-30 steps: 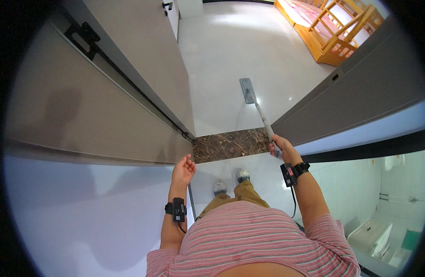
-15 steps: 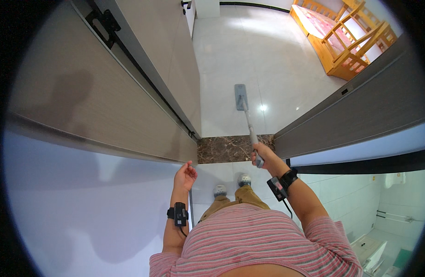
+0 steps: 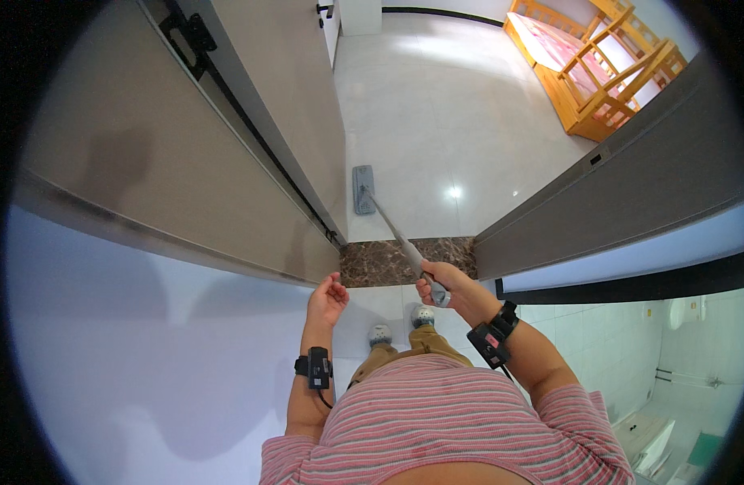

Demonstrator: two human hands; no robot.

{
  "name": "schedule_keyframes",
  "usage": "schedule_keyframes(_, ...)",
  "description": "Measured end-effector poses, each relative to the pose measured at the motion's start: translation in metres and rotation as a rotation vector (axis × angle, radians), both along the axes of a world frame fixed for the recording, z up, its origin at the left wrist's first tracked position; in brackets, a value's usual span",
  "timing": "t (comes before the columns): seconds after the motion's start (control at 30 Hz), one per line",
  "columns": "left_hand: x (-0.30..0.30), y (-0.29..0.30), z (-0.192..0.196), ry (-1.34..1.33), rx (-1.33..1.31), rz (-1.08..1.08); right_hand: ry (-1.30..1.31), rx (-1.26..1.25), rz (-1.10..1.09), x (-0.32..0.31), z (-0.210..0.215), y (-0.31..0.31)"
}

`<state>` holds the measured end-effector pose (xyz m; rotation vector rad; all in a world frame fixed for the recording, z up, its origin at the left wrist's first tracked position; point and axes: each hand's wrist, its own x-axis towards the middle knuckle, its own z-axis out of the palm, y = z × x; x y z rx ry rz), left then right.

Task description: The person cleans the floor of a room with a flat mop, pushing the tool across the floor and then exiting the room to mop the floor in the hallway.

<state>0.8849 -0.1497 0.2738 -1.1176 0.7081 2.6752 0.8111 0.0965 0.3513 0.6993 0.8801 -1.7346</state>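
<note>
My right hand [image 3: 445,284] is wrapped round the upper end of a flat mop's grey handle [image 3: 410,252]. The handle slants forward and left across the doorway. At its far end the grey rectangular mop head [image 3: 361,190] lies flat on the pale tiles, close to the open door's lower edge. My left hand [image 3: 329,299] hangs at the left side of the doorway, palm up, fingers loosely curled and apart, with nothing in it. A black strapped device sits on each forearm.
A brown marbled threshold [image 3: 372,264] crosses the doorway before my feet. The open door [image 3: 283,89] stands on the left, the dark frame [image 3: 615,190] on the right. A wooden bunk bed [image 3: 578,77] is at the far right. Lower right shows a tiled bathroom floor.
The mop head has swept left and slightly nearer, toward the door. My right hand has moved a little left and nearer with the handle; my left hand has barely moved.
</note>
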Motion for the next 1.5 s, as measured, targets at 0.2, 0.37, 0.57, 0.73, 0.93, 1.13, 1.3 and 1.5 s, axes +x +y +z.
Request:
schedule_keyframes(0.2, 0.017, -0.009, -0.009, -0.061, 0.043, 0.107, -0.029, -0.078, -0.127, -0.019, -0.023, -0.032)
schedule_keyframes(0.37, 0.033, -0.025, -0.041, -0.045, 0.051, 0.146, 0.094, -0.092, -0.073, -0.059, -0.064, -0.043)
schedule_keyframes(0.57, 0.040, -0.021, -0.054, -0.062, 0.079, 0.140, 0.034, -0.068, -0.156, -0.113, -0.096, -0.053)
schedule_keyframes(0.73, 0.044, -0.024, -0.054, -0.031, 0.039, 0.102, 0.036, -0.046, -0.088, -0.086, -0.100, -0.045)
schedule_keyframes(0.93, 0.034, -0.013, -0.041, -0.008, 0.023, 0.021, 0.126, -0.053, -0.026, -0.039, -0.066, -0.038)
schedule_keyframes(1.13, 0.022, 0.002, -0.016, 0.063, 0.000, -0.082, 0.007, -0.024, -0.018, 0.017, 0.000, -0.026)
schedule_keyframes(1.3, 0.021, 0.001, -0.017, 0.067, 0.035, -0.120, 0.033, -0.106, -0.032, 0.048, 0.044, -0.024)
schedule_keyframes(1.5, 0.018, 0.004, -0.007, 0.090, 0.034, -0.135, -0.059, -0.173, -0.089, 0.056, 0.056, -0.038)
